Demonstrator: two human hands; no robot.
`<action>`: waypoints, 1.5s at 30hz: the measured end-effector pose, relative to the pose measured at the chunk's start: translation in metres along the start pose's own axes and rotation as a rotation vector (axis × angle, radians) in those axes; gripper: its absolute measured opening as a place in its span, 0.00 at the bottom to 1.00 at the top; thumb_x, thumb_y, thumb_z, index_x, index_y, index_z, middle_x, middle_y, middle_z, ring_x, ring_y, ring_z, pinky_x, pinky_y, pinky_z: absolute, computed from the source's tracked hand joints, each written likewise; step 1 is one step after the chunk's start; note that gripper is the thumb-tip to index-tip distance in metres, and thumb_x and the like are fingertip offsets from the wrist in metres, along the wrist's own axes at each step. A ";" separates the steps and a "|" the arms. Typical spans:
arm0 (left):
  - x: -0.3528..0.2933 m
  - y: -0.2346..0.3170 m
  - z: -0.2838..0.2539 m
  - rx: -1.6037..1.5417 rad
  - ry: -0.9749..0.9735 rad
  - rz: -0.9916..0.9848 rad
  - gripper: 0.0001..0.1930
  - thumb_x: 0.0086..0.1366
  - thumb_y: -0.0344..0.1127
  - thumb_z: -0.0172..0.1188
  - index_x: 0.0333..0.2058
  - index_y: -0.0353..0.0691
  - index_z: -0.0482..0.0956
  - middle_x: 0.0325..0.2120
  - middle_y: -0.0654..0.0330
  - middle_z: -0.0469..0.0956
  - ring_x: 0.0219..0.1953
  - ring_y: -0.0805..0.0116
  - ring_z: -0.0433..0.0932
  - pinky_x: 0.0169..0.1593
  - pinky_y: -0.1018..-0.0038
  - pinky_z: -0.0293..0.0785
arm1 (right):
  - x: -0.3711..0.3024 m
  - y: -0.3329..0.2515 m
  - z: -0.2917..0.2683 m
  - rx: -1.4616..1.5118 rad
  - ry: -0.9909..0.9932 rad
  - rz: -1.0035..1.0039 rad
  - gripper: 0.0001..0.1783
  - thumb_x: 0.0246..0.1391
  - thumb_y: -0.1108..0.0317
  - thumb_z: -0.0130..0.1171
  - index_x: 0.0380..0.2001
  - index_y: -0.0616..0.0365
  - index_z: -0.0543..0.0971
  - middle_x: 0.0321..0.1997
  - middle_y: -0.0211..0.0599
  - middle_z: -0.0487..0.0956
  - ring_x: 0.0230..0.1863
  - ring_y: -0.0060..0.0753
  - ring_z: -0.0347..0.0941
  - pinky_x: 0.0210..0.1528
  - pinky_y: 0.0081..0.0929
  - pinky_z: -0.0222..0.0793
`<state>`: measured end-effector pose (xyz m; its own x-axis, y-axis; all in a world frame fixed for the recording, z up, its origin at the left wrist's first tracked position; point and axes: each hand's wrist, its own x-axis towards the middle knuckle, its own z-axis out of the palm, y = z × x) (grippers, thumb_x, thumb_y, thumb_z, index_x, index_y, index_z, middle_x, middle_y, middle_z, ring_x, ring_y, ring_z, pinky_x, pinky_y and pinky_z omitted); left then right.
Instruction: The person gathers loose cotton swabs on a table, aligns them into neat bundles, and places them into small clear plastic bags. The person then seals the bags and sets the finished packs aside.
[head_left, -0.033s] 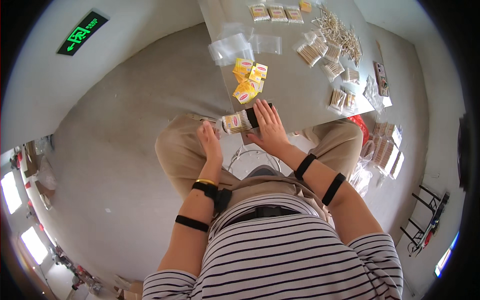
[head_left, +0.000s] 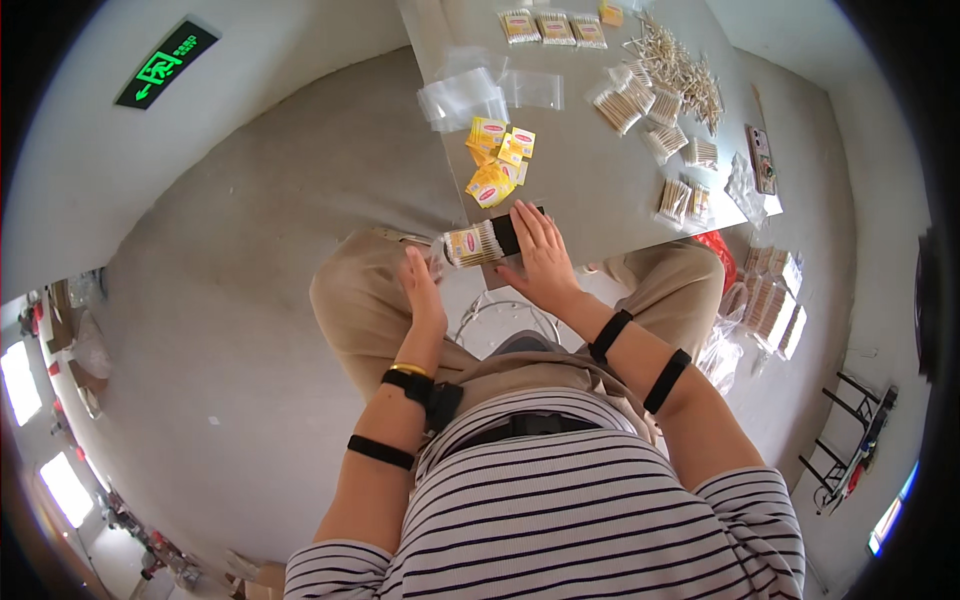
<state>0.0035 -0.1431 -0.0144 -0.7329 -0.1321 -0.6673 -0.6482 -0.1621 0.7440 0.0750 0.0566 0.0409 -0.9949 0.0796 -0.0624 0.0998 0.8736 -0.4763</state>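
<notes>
A clear bag of cotton swabs with a yellow card [head_left: 468, 245] lies at the table's near left corner. Its right end meets a black flat piece [head_left: 508, 234]. My right hand [head_left: 545, 262] rests on that black piece, fingers stretched out and thumb spread toward me. Beside the bag's left end is my left hand [head_left: 424, 295], seen edge-on with its fingers extended. Whether it touches the loose plastic there is hard to see. Just beyond the bag sits a loose pile of yellow cards [head_left: 492, 183].
Empty clear bags [head_left: 462, 100] lie on the grey table [head_left: 590, 170]. Filled packs [head_left: 553, 28] line its far side. Loose swabs [head_left: 680, 70] and swab bundles [head_left: 622, 108] spread rightward, near a phone [head_left: 762, 160]. Stacked packs [head_left: 770, 300] stand right of my knee.
My left hand's fingers have straightened slightly and eased a little away from the bag's end. The right hand and the bag are nearly unchanged.
</notes>
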 end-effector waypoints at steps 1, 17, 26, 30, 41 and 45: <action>-0.006 -0.008 -0.005 -0.063 -0.079 -0.093 0.22 0.76 0.57 0.57 0.52 0.44 0.74 0.47 0.63 0.79 0.50 0.67 0.76 0.53 0.67 0.69 | -0.002 -0.002 -0.004 0.072 0.021 0.049 0.49 0.57 0.58 0.68 0.75 0.66 0.58 0.74 0.50 0.62 0.74 0.55 0.57 0.76 0.49 0.53; -0.037 -0.009 0.062 -0.442 -0.100 -0.163 0.18 0.65 0.43 0.74 0.49 0.43 0.81 0.42 0.65 0.84 0.40 0.72 0.82 0.44 0.74 0.77 | 0.007 -0.010 0.053 0.350 0.141 0.174 0.35 0.57 0.78 0.54 0.70 0.65 0.67 0.61 0.56 0.67 0.62 0.61 0.65 0.69 0.48 0.63; -0.027 -0.024 0.064 -0.545 -0.183 -0.154 0.18 0.66 0.42 0.74 0.49 0.39 0.82 0.43 0.63 0.85 0.40 0.69 0.85 0.45 0.71 0.83 | 0.015 -0.026 0.056 0.324 0.078 0.352 0.35 0.57 0.77 0.48 0.71 0.64 0.66 0.63 0.58 0.66 0.65 0.61 0.61 0.72 0.50 0.57; -0.026 -0.027 0.065 -0.600 -0.181 -0.168 0.19 0.66 0.43 0.74 0.48 0.40 0.82 0.42 0.63 0.85 0.40 0.69 0.85 0.44 0.72 0.82 | 0.018 -0.027 0.057 0.391 0.069 0.389 0.35 0.57 0.76 0.47 0.71 0.64 0.67 0.64 0.59 0.66 0.65 0.61 0.61 0.72 0.50 0.56; -0.023 -0.032 0.066 -0.626 -0.128 -0.178 0.22 0.64 0.43 0.77 0.47 0.33 0.82 0.43 0.59 0.84 0.39 0.68 0.84 0.41 0.72 0.82 | 0.023 -0.038 0.072 0.492 0.061 0.460 0.33 0.60 0.76 0.48 0.71 0.59 0.70 0.66 0.48 0.64 0.70 0.49 0.61 0.73 0.34 0.59; -0.025 -0.030 0.064 -0.638 -0.143 -0.179 0.19 0.63 0.40 0.77 0.45 0.34 0.81 0.42 0.59 0.84 0.38 0.69 0.84 0.41 0.73 0.82 | 0.023 -0.046 0.075 0.581 0.084 0.467 0.32 0.60 0.76 0.48 0.69 0.60 0.71 0.65 0.47 0.65 0.69 0.47 0.63 0.72 0.32 0.61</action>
<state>0.0280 -0.0727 -0.0181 -0.6741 0.0743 -0.7349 -0.5455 -0.7209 0.4276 0.0484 -0.0174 -0.0042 -0.8426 0.4365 -0.3154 0.4813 0.3476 -0.8047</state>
